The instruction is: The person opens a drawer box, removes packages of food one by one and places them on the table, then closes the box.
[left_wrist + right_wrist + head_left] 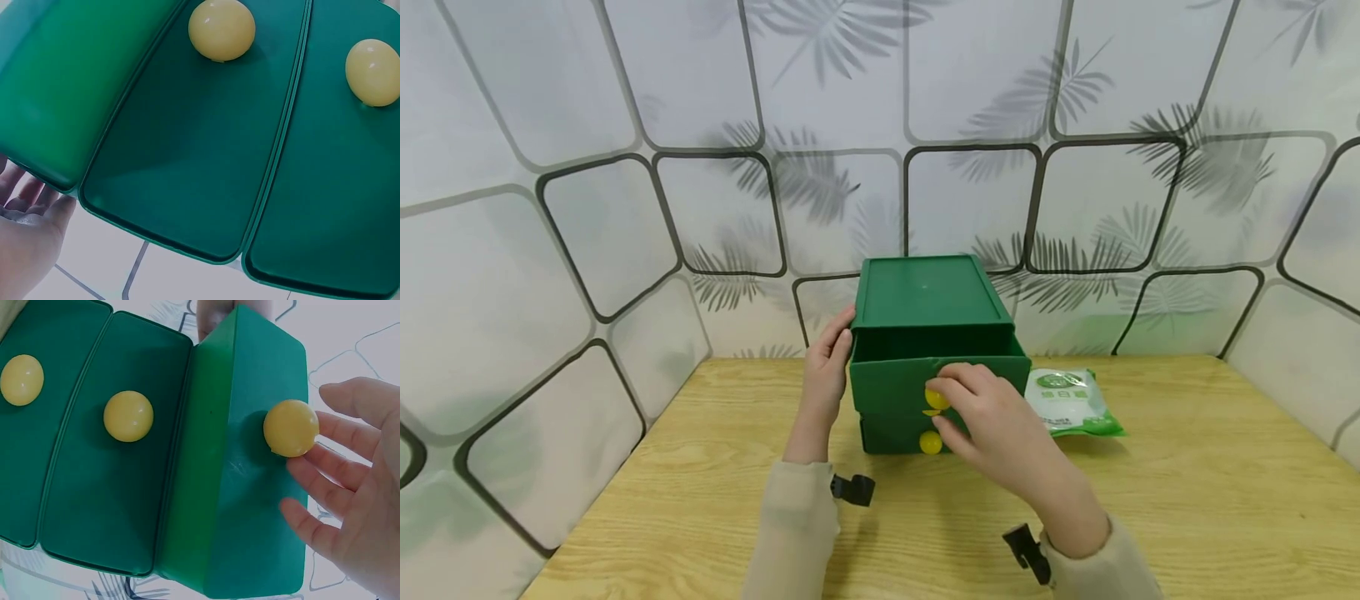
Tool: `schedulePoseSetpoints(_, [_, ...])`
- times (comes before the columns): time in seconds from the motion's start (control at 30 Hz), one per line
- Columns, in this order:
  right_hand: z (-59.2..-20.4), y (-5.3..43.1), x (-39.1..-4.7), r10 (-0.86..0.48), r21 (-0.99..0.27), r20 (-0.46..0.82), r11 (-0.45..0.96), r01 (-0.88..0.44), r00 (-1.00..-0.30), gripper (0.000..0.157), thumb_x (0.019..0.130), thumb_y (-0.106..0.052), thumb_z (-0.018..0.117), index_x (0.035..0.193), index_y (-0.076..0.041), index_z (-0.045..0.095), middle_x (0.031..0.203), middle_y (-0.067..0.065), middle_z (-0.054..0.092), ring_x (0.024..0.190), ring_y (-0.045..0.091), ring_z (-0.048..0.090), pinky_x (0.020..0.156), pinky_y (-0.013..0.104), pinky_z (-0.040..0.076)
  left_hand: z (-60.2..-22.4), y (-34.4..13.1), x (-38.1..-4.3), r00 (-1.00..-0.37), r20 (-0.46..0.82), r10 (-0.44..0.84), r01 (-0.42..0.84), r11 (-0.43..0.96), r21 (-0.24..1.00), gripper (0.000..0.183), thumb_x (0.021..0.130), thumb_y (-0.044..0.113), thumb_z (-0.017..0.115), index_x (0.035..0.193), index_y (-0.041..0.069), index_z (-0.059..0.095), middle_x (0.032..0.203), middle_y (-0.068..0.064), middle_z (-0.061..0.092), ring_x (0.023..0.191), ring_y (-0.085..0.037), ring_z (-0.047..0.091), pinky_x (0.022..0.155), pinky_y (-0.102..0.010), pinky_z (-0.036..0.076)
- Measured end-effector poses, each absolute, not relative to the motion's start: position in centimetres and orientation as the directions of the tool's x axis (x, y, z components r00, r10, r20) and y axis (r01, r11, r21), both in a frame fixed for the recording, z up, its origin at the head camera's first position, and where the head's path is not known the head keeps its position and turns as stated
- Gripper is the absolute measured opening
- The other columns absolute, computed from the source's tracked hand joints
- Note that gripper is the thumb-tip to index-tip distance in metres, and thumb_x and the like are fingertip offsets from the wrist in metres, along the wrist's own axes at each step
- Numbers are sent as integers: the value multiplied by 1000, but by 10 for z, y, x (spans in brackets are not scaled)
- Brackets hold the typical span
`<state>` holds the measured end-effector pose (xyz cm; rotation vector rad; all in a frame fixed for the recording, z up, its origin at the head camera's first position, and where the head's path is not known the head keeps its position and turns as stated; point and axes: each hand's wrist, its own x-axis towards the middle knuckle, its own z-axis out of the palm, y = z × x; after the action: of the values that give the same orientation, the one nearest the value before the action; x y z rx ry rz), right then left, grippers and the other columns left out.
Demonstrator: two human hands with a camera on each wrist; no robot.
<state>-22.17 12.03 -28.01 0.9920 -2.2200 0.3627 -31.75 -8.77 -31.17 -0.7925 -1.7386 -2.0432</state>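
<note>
Fingers (322,485) of the right hand (1000,421) bend loosely beside the round yellow knob (291,428), thumb apart, not pinching; whether they touch is unclear. This knob is on the top drawer (883,383) of the green cabinet (925,287), partly out, its long front edge running crosswise. Farther from the knob, the left hand (827,371), fingers extended, rests against the cabinet's left side. Wood-grain table (1187,483) lies beneath the cabinet, a green-and-white packet (1066,398) to its right, leaf-patterned wallcovering (970,83) behind.
</note>
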Motion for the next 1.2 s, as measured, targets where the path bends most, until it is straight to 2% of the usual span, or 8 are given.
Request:
schedulePoseSetpoints(0.27, [-285,123,-225,-560,14,634,697,-717,-533,41,77,-18,68,114,-3,57,119,15,49,100,27,51,76,43,44,-312,-87,-311,-805,590,65,570,-194,798,39,96,18,38,132,4,41,137,-5,35,123,-13,34,97,-28,32])
schedulePoseSetpoints(0.4, [-288,124,-225,-555,0,604,719,-695,-573,48,78,-21,68,120,-4,53,126,15,45,109,28,46,83,45,41,-313,-86,-308,-811,582,55,562,-202,802,39,96,17,38,132,4,41,137,-4,36,122,-14,35,97,-29,32])
schedulePoseSetpoints(0.67, [-293,126,-224,-554,-45,531,737,-675,-641,63,80,-25,66,132,0,40,136,21,31,118,31,39,89,51,36,-312,-82,-301,-820,571,35,554,-195,809,38,96,14,36,133,3,40,137,-7,35,123,-16,34,98,-30,30])
schedulePoseSetpoints(0.9, [-296,130,-227,-540,-90,498,746,-659,-679,66,82,-26,63,136,-2,33,141,20,23,123,30,32,92,58,29,-311,-78,-295,-817,576,33,557,-211,803,38,97,13,34,133,2,39,137,-8,34,124,-15,32,99,-30,30])
schedulePoseSetpoints(1.2, [-299,136,-232,-532,-175,463,729,-662,-709,68,85,-25,59,140,-3,25,144,18,13,129,29,21,96,58,20,-310,-71,-290,-820,572,12,560,-188,807,38,97,13,36,132,0,40,136,-7,35,123,-13,33,98,-27,30])
